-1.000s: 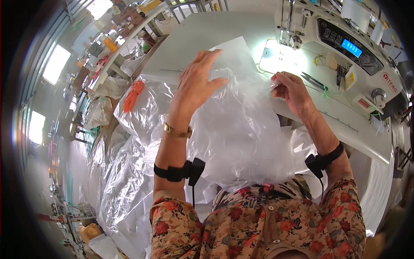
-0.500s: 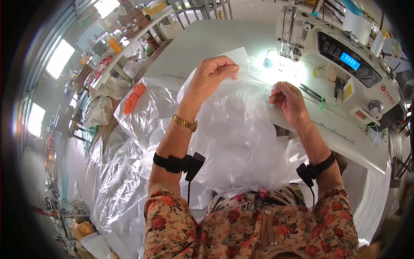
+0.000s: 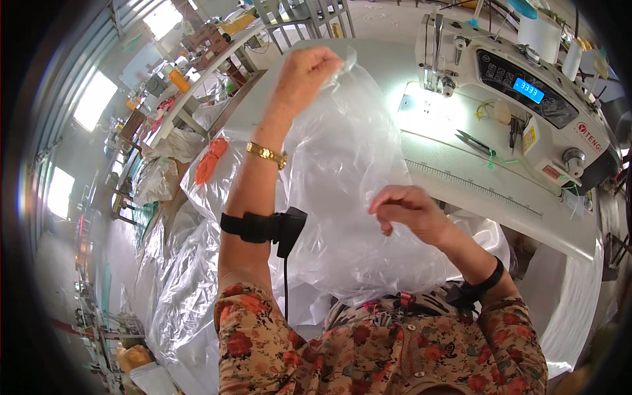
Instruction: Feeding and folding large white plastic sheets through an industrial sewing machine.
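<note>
The clear plastic sheet (image 3: 342, 197) is the biggest thing here. It hangs in front of the person, from the raised left hand down to the lap, and it covers a part of the white surface (image 3: 474, 197) behind it. I judge it very light and very soft — it has no stiffness of its own, it wrinkles everywhere, and it will fold or slide if it is held only in one place. It looks also smooth and slippery, so an edge or a corner is the best place to take it, with a pinch and not with a flat palm.

The left hand (image 3: 306, 76) is high, and its fingers (image 3: 327, 60) are closed on the top corner of the sheet. The right hand (image 3: 408, 209) is lower, near the middle of the sheet; its fingers (image 3: 385, 204) are bent narrow and seem to pinch the film, but I cannot tell this with certainty.

More clear plastic (image 3: 178, 289) lies piled at the left side, down to the floor, and it could mix with the held sheet.

On the surface to the right stands a white sewing machine (image 3: 526, 99) — its needle part (image 3: 438, 66) is close to the sheet's far edge and could catch the film. Small scissors (image 3: 477, 141) lie just beside it. An orange bundle (image 3: 209, 161) lies at the left, apart from both hands.
</note>
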`<action>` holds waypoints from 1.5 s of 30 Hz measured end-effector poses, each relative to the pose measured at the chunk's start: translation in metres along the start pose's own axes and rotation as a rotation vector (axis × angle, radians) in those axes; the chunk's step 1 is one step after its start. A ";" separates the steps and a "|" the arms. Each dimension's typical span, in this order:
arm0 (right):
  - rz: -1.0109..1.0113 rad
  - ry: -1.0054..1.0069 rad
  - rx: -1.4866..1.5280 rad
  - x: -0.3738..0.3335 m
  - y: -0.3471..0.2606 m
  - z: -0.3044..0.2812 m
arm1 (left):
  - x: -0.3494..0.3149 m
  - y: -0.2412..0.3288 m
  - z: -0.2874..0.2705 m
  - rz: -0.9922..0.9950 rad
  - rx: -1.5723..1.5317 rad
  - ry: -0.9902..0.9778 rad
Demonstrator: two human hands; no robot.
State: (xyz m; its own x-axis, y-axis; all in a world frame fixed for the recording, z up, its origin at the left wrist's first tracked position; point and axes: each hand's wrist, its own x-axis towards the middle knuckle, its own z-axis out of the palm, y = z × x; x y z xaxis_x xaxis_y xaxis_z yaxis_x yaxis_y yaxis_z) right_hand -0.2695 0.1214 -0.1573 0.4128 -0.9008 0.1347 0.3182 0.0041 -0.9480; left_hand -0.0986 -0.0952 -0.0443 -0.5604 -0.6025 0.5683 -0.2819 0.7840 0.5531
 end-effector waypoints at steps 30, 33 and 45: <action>-0.389 0.481 0.135 0.044 -0.048 -0.022 | -0.025 0.071 0.028 -0.302 -0.731 -0.174; -0.434 0.548 0.144 0.042 -0.045 -0.021 | -0.029 0.075 0.036 -0.259 -0.721 -0.063; -0.167 -0.135 0.286 -0.002 -0.019 0.036 | 0.006 0.063 -0.006 -0.102 -0.236 0.005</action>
State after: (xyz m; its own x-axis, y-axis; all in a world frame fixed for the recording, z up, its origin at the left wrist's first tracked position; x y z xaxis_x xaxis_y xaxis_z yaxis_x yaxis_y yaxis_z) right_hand -0.2457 0.1386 -0.1292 0.4381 -0.8339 0.3356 0.6087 0.0005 -0.7934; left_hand -0.1146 -0.0505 -0.0026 -0.5346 -0.6775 0.5051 -0.1468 0.6630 0.7341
